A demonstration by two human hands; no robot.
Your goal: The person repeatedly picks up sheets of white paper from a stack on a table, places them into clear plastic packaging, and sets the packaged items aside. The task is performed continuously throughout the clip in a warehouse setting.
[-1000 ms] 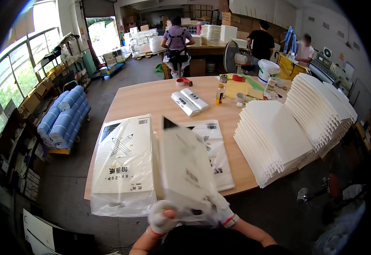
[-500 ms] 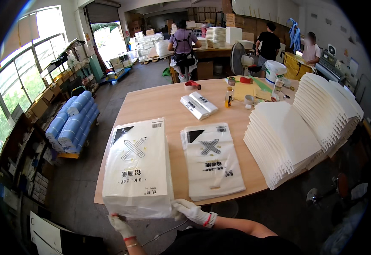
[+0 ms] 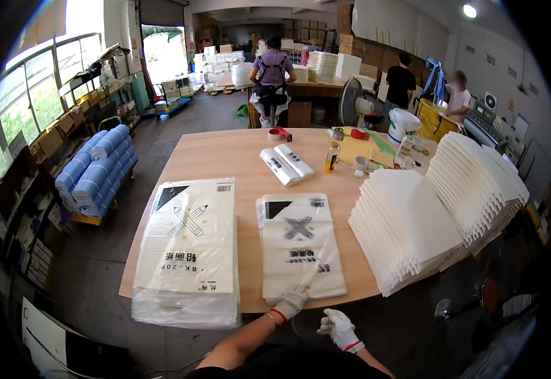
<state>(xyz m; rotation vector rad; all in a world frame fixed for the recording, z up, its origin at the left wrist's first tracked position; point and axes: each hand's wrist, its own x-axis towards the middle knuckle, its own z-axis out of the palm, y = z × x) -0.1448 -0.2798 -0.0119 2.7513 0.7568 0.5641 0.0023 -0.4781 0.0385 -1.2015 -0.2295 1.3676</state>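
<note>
My gloved left hand (image 3: 290, 302) reaches to the near edge of a stack of clear printed plastic bags (image 3: 300, 265). Its fingers close on the edge of the top bag, though the fingertips are partly hidden. Just right of it, off the table's near edge, my gloved right hand (image 3: 338, 328) is in the air, fingers apart and holding nothing. To the left lies a pile of filled bags (image 3: 187, 252) with cream drawing paper inside; its clear plastic end hangs over the table edge.
Large stacks of white paper (image 3: 408, 221) fan out on the table's right. Farther back are two rolled white bundles (image 3: 286, 164), a tape dispenser (image 3: 280, 134), a yellow bottle (image 3: 332, 156) and a white bucket (image 3: 404, 125). Blue rolls (image 3: 98, 170) sit on a cart at left. Several people work behind.
Both hands have let go of the filled bag at left, which now lies on its pile. My left hand has moved right to the bag stack; my right hand has shifted right and opened.
</note>
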